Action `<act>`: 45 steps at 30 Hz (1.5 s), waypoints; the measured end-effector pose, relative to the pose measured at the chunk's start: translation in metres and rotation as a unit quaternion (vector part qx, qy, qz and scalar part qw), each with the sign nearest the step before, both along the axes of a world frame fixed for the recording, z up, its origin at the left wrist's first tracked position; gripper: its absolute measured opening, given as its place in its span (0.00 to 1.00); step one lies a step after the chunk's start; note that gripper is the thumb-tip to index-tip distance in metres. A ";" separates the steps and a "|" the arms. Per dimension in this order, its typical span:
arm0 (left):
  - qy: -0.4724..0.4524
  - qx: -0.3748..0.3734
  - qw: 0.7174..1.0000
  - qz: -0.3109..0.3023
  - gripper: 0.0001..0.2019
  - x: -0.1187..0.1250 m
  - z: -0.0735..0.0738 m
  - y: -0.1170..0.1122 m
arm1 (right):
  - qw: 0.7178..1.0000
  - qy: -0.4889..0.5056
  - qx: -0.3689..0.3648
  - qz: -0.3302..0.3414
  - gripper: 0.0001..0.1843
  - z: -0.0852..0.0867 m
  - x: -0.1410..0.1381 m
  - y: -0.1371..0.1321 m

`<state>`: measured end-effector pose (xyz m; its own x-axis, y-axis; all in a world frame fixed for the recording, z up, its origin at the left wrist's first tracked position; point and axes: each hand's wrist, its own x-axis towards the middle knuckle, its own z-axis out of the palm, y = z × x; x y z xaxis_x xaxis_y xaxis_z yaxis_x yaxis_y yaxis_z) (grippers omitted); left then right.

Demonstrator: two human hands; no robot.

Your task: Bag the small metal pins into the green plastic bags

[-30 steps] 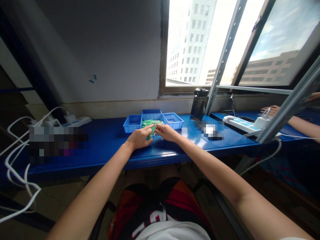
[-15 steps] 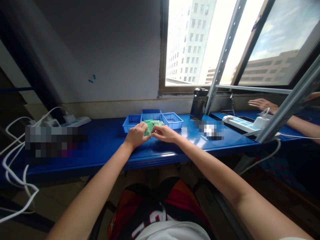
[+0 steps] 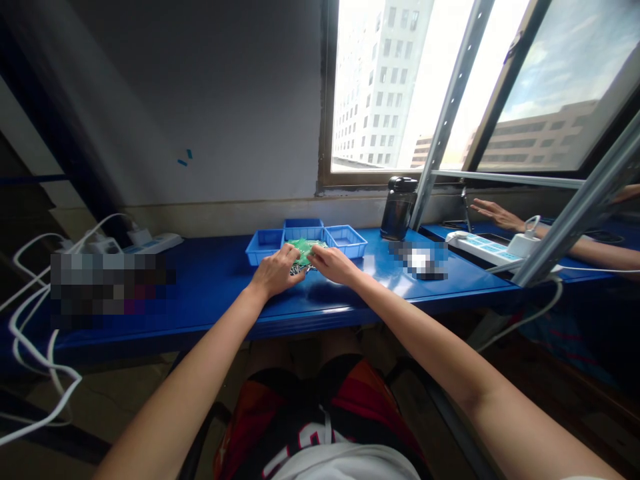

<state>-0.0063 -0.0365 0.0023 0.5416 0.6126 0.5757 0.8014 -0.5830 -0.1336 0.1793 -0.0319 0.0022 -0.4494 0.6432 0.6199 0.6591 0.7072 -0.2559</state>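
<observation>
Both of my hands meet at the middle of the blue bench (image 3: 210, 287), just in front of a row of blue plastic trays (image 3: 264, 245). My left hand (image 3: 276, 272) has its fingers curled, pinching the near edge of a small green circuit board (image 3: 303, 249). My right hand (image 3: 331, 263) pinches the same board from the right side. The board lies low over the bench, partly above a dark metal piece (image 3: 299, 269) under the fingers. More green pieces sit in the middle tray (image 3: 303, 233).
A black bottle (image 3: 398, 208) stands right of the trays by a slanted metal post (image 3: 450, 113). White power strips (image 3: 150, 241) with cables lie left, another power strip (image 3: 480, 248) to the right. Another person's hand (image 3: 496, 215) reaches over the bench at far right.
My hands and the green board have shifted slightly forward towards the trays and lowered it flatter. The other person's hand at the right has lifted off the charger and moved left.
</observation>
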 end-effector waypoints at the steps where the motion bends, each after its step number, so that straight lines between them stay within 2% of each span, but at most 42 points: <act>1: -0.002 0.001 1.000 -0.005 0.12 0.000 0.000 0.000 | 1.000 0.016 0.004 -0.005 0.12 0.000 0.001 0.001; 4: -0.016 0.004 1.000 -0.014 0.13 0.000 -0.002 0.002 | 0.998 0.060 -0.007 -0.010 0.12 0.002 0.003 0.003; 9: -0.017 0.021 1.000 -0.006 0.21 -0.002 -0.004 0.005 | 0.988 0.135 -0.069 0.004 0.16 0.003 0.007 0.006; 12: -0.011 0.035 0.999 -0.016 0.20 -0.004 -0.003 0.007 | 0.982 0.164 -0.089 0.006 0.17 0.001 0.009 0.009; 21: -0.002 0.044 0.999 -0.027 0.12 -0.005 -0.001 0.005 | 0.986 0.137 -0.089 -0.029 0.17 -0.001 0.010 0.013; 25: -0.012 0.064 0.998 -0.018 0.14 -0.003 -0.001 0.005 | 0.985 0.153 -0.067 -0.043 0.14 -0.003 0.012 0.018; 31: -0.017 0.069 0.997 0.000 0.17 -0.003 -0.002 0.007 | 0.996 0.075 -0.030 0.044 0.11 -0.003 0.011 0.014; 33: -0.023 0.058 0.998 0.000 0.17 -0.002 -0.001 0.007 | 0.996 0.063 -0.031 0.055 0.11 -0.002 0.010 0.012; 39: -0.049 0.027 0.998 0.015 0.16 -0.002 0.002 0.004 | 0.997 0.073 -0.015 0.020 0.13 -0.003 0.007 0.016; 42: -0.094 0.021 0.995 -0.005 0.13 -0.004 0.001 0.005 | 0.995 0.096 -0.025 -0.002 0.15 -0.003 0.007 0.017; 45: -0.112 0.029 0.993 -0.036 0.15 -0.006 -0.002 0.007 | 0.990 0.131 -0.042 -0.008 0.16 -0.003 0.008 0.017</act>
<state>-0.0120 -0.0291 0.0002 0.4368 0.5397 0.7197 0.7712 -0.6365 0.0092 0.1875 -0.0150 -0.0007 -0.2693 0.7029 0.6584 0.5737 0.6662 -0.4765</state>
